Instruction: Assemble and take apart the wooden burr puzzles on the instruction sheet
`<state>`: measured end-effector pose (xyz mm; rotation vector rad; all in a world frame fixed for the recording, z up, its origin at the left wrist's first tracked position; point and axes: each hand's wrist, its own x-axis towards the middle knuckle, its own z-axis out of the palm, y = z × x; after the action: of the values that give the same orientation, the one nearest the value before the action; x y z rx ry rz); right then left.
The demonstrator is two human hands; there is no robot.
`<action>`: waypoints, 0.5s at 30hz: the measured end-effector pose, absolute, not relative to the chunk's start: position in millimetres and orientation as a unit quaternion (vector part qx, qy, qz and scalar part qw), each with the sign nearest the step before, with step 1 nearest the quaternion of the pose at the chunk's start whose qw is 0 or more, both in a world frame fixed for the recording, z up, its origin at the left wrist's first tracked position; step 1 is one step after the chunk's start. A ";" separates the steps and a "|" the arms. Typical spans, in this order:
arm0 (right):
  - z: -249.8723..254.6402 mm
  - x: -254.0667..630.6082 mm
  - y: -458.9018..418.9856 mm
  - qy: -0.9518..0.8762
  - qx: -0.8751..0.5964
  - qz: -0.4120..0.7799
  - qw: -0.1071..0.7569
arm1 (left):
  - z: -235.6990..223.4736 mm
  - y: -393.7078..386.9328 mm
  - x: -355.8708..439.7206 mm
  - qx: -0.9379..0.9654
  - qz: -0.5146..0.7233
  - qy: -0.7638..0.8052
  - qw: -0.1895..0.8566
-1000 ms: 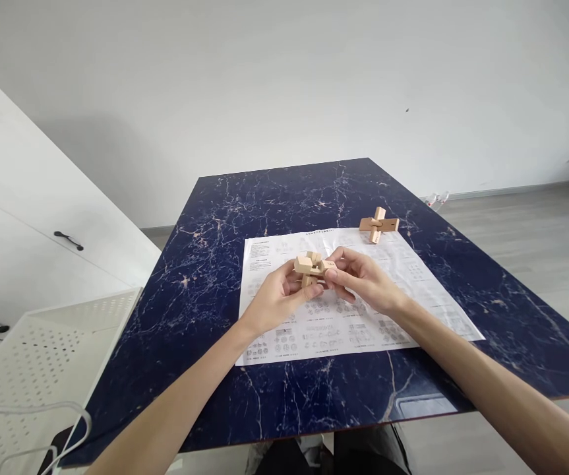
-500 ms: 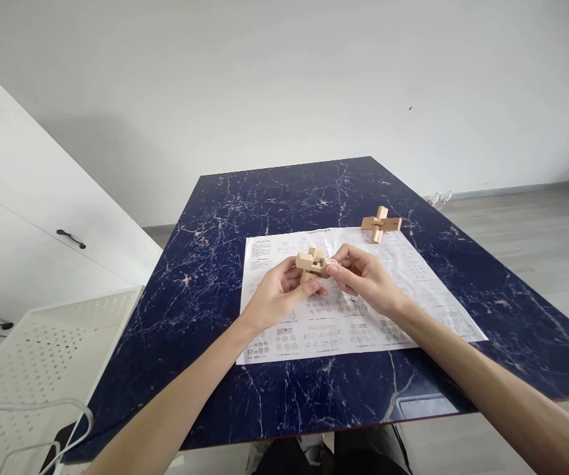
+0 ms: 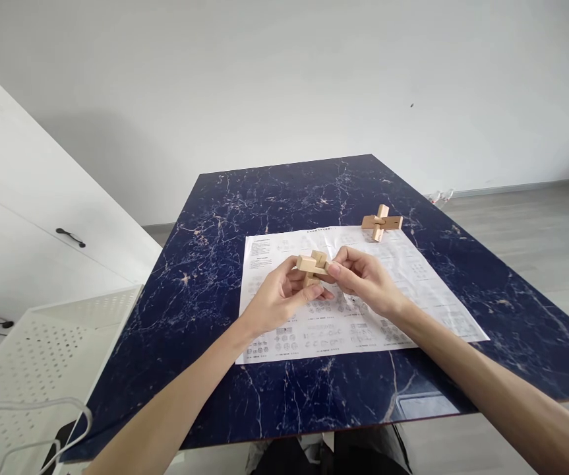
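Observation:
Over the printed sheet [image 3: 363, 330], a pale wooden interlocking puzzle [image 3: 308, 264] of several notched blocks is held up between both hands. My left hand [image 3: 281, 290] is closed on its left and lower side, thumb at the bottom block. My right hand [image 3: 366, 277] pinches the puzzle's right end between thumb and fingers. The fingers hide part of the joints, so I cannot tell how each block fits. Beyond my right hand, a second wooden puzzle [image 3: 379, 223] of crossed pieces stands at the sheet's far right edge, untouched.
The blue marble-patterned table [image 3: 264, 198] reaches toward the grey wall. To the left stand a white cabinet [image 3: 41, 191] with dark handles and a white perforated tray or shelf [image 3: 51, 343] with a white cable [image 3: 31, 404] over it.
The puzzle has turned slightly in my hands, and its right-end piece sits closer to the other blocks. Both hands keep their grip; the second puzzle has not moved.

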<state>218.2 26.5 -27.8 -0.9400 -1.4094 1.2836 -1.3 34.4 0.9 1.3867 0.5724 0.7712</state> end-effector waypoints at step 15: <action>-19.3 207.1 23.9 -0.629 -0.372 0.508 0.456 | 5.6 32.6 -1.4 0.670 0.347 0.323 0.572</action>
<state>207.1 23.9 -19.3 -0.9171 -1.5502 1.2535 -1.4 32.6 5.6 1.5709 0.7576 0.8131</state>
